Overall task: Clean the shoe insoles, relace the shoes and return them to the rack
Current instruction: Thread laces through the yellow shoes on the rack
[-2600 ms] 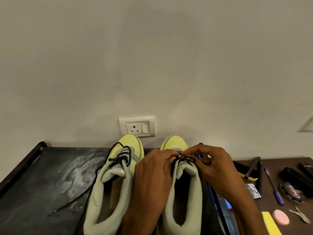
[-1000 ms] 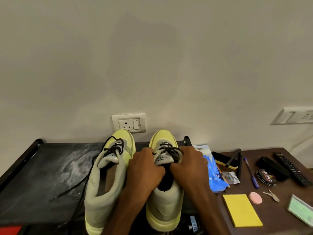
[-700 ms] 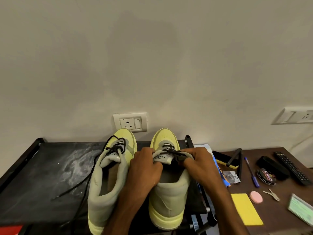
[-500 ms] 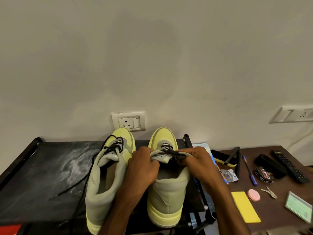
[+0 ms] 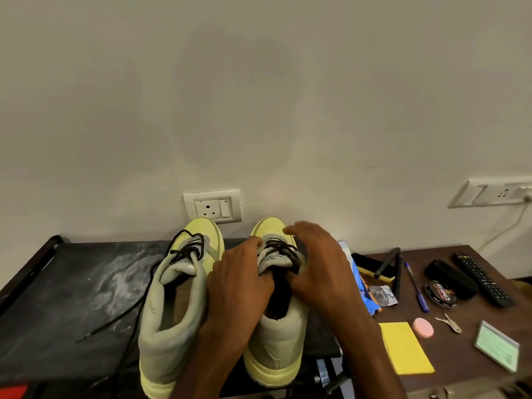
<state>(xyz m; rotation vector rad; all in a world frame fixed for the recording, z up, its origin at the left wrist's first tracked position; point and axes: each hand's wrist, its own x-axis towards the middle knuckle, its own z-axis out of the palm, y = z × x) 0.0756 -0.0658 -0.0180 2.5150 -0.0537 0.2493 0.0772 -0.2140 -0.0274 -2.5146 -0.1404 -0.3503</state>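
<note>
Two yellow-green shoes stand side by side, toes to the wall, on the black rack top point(image 5: 72, 283). The left shoe point(image 5: 175, 298) has a loose black lace point(image 5: 115, 321) trailing over the rack. The right shoe point(image 5: 276, 338) has its black lace crossed over the grey tongue point(image 5: 272, 259). My left hand point(image 5: 239, 280) grips the right shoe at the tongue's left side, fingers curled into the opening. My right hand point(image 5: 316, 266) lies over that shoe's right side with fingers spread, thumb at the opening. The insoles are hidden.
On the brown table point(image 5: 460, 355) to the right lie a blue packet point(image 5: 359, 286), a brush point(image 5: 371, 267), a pen point(image 5: 414, 286), a polish tin point(image 5: 440, 295), a remote point(image 5: 480, 279), a yellow cloth point(image 5: 406, 348), a pink sponge point(image 5: 423, 328) and keys point(image 5: 449, 322). A wall socket point(image 5: 213, 205) sits behind the shoes.
My right hand has let go of the lace end and spread its fingers over the right shoe's toe side. My left hand has stayed at the tongue. The shoes have not moved.
</note>
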